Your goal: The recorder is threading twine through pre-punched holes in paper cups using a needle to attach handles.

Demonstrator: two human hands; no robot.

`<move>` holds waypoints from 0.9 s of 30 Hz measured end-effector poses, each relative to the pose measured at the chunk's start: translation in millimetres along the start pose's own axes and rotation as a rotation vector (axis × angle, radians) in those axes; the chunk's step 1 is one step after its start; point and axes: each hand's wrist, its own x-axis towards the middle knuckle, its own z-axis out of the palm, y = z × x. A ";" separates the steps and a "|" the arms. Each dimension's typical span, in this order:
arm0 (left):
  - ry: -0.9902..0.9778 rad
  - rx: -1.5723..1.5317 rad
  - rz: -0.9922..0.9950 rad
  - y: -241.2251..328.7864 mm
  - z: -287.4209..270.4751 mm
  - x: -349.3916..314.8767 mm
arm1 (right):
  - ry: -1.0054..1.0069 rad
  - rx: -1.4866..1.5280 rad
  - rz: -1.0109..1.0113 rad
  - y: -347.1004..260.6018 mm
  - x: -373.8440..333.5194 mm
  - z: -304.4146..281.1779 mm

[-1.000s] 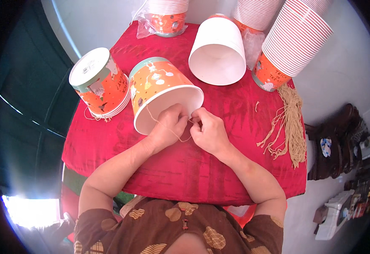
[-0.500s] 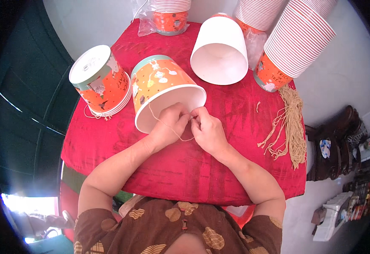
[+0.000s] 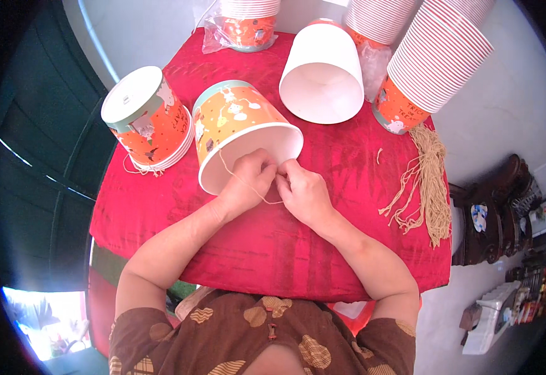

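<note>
An orange paper bucket (image 3: 242, 119) with a green base band lies tilted on its side, its white open mouth facing me. From the left of its rim a thin tan cord (image 3: 238, 177) loops across my left wrist to my right hand. My left hand (image 3: 252, 180) reaches into the mouth, fingers pinched together. Touching its fingertips, my right hand (image 3: 304, 190) is closed in a pinch at the right side of the rim. Both work on the cord's end, which the fingers mostly hide.
Left stands an upside-down stack of orange buckets (image 3: 154, 125) with cord at its rim. Behind lies a white-mouthed bucket (image 3: 322, 90). Tall bucket stacks (image 3: 435, 56) rise at the back right, another (image 3: 248, 28) at the back. A cord bundle (image 3: 432, 187) hangs over the red cloth's (image 3: 348, 250) right edge.
Both hands stay pinched together at the bucket's mouth, with only slight finger movement. The whole view has shifted slightly; the buckets keep their places.
</note>
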 end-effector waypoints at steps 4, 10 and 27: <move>-0.002 -0.078 -0.032 -4.3 1.0 -0.9 | 0.009 -0.039 0.033 -3.7 1.3 3.0; -0.048 -0.128 -0.105 7.9 -3.1 -3.0 | 0.076 -0.007 0.011 -5.3 3.4 3.0; 0.121 0.183 0.129 3.5 0.0 -9.1 | 0.070 0.022 0.086 -2.8 4.7 3.1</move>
